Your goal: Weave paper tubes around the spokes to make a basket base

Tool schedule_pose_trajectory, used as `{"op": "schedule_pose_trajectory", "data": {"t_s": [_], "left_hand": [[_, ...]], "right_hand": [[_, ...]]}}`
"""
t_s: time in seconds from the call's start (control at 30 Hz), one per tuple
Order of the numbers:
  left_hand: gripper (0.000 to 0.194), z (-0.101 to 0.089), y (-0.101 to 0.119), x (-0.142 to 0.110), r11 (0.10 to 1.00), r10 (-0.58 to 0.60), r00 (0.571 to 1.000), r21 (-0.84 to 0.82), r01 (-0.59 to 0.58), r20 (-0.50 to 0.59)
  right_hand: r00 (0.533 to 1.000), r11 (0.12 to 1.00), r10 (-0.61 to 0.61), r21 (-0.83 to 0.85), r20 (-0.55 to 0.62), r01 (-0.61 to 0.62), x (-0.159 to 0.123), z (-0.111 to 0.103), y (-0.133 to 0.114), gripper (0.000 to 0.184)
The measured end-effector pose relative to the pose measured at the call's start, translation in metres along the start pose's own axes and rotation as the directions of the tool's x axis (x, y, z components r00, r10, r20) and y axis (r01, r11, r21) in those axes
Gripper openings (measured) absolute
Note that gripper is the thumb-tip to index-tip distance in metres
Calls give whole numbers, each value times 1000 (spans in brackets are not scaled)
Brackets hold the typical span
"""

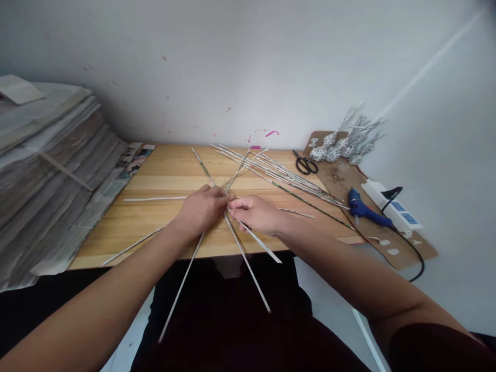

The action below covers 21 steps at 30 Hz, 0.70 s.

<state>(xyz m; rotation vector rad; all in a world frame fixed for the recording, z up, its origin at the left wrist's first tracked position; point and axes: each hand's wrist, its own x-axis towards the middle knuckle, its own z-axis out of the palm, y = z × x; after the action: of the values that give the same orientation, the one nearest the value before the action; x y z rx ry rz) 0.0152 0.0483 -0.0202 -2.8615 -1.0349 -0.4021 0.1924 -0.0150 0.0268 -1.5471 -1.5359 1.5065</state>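
Several thin rolled-paper sticks (248, 268) cross at one point on the wooden table and spread outward like spokes, some reaching past the front edge. My left hand (203, 208) lies over the left side of the crossing, its fingers curled down on the sticks. Pinched between the thumb and fingers of my right hand (253, 213) is a paper stick (266, 249), which slants down to the right toward the table's front edge. Both hands nearly touch at the crossing. My fingers hide the exact spot where the sticks meet.
Loose paper sticks (294, 181) lie behind my right hand. Black scissors (305, 163) rest near the wall. At right are a blue glue gun (366, 210), a white power strip (395, 204) and bundled paper pieces (346, 145) on cardboard (333, 175). A tall newspaper stack (50, 170) stands left.
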Motion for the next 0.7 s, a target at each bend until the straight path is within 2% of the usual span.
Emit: {"op": "schedule_pose_trajectory", "data": {"t_s": [0.1,0.17,0.27,0.33,0.47,0.53,0.6,0.7], "left_hand": [[30,-4,0,2,1000,6,1000,-31,-5,21],[30,-5,0,2,999,6,1000,-51,-5,20],[32,-4,2,0,998,-4,1000,-57,3,-8],[33,-4,3,-1,999,-14,1000,-44,14,-18],[24,-5,7,0,1000,-13,1000,-12,13,3],[22,-5,7,0,1000,1,1000,10,-1,11],[26,-5,8,-1,1000,15,1000,21,-15,-2],[32,-4,8,-4,999,34,999,-2,-34,-38]], "right_hand": [[1000,988,18,155,-16,-15,2,3,4,21],[1000,990,21,140,-13,-19,1,3,4,21],[999,1000,-18,-13,34,19,-1,1,3,19],[994,975,-90,-200,56,99,-3,-1,2,18],[954,786,-300,-569,-5,244,-6,-4,0,15],[911,723,-406,-635,-70,273,-2,-4,2,13],[873,679,-475,-675,-107,287,5,-4,6,25],[869,631,-485,-727,-99,269,22,-6,15,29]]}}
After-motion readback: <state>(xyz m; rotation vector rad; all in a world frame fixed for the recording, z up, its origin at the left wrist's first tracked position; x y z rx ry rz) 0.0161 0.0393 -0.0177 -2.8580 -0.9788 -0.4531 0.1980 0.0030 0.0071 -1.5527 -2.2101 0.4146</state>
